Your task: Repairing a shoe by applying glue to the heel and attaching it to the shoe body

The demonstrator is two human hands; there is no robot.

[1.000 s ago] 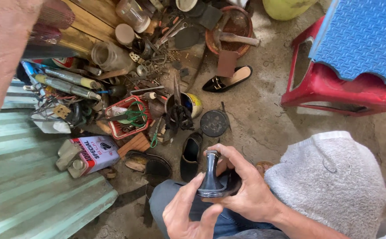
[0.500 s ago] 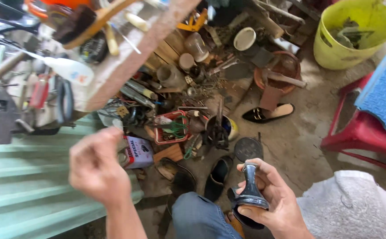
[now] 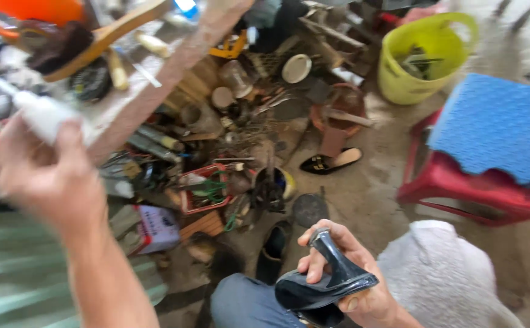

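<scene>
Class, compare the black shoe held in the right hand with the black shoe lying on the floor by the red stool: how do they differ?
The held shoe is gripped in the right hand, heel upward; the floor shoe lies flat on the concrete. The held shoe has a tall, narrow heel; the floor shoe looks flat, showing a pale insole. Both are black.

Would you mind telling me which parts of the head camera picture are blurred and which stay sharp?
In the head view, the left hand and the white tube it grips are smeared by motion, as is the wooden beam; the right hand holding the black heeled shoe is fairly sharp; soft daylight, no harsh glare.
</scene>
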